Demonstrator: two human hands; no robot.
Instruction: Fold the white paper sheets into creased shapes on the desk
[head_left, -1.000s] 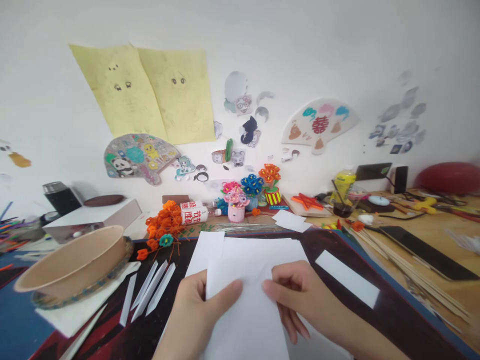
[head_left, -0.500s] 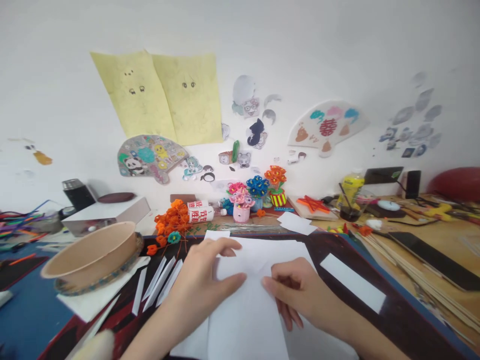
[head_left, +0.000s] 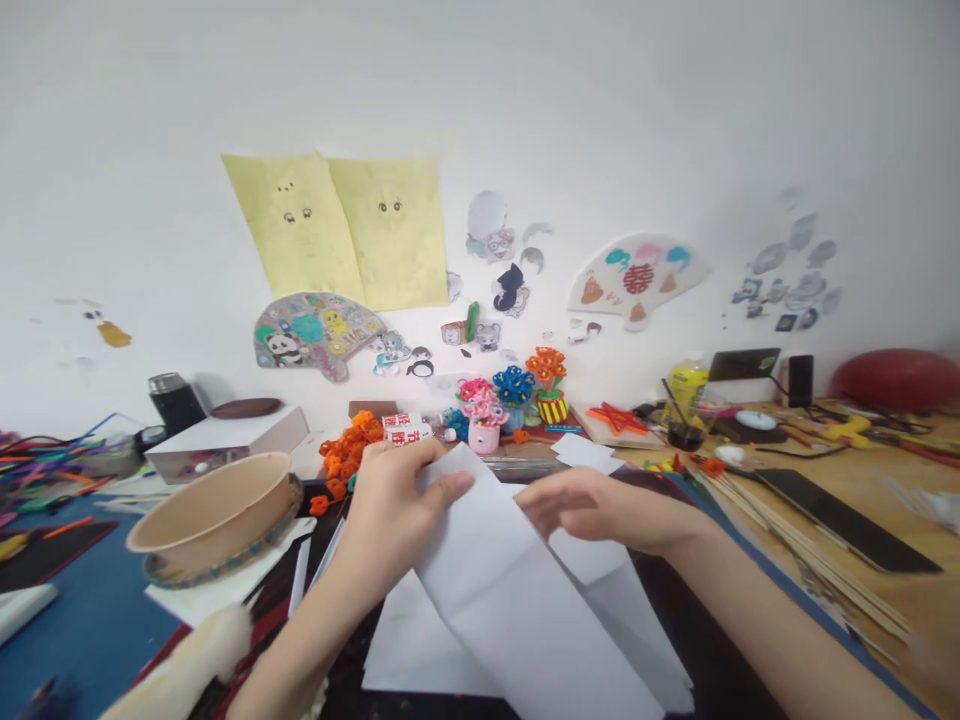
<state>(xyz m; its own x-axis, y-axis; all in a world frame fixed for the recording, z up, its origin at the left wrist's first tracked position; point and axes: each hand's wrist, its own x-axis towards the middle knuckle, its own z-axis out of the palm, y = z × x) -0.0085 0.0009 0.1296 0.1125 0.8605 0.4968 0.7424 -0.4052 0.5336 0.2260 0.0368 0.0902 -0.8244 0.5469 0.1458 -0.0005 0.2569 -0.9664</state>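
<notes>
A long white folded sheet of paper [head_left: 517, 590] is raised and tilted in front of me. My left hand [head_left: 401, 500] pinches its upper left edge between thumb and fingers. Close to the sheet's upper right edge is my right hand [head_left: 600, 505], its fingers bent and apart from the thumb, with nothing seen between them. More white sheets [head_left: 420, 640] lie beneath on the dark mat. Narrow white paper strips [head_left: 300, 577] rest left of my left forearm, partly hidden by it.
A beige oval basket [head_left: 214, 505] stands at the left. Orange flowers [head_left: 349, 450], a pink flower pot [head_left: 484, 436] and small white papers [head_left: 585, 452] lie farther back. Thin sticks [head_left: 810, 555] and a black phone-like slab [head_left: 847, 518] are at the right.
The long sheet has come up off the stack and turned, its top now in my left hand. My right hand has moved up and opened. The view has tilted slightly upward.
</notes>
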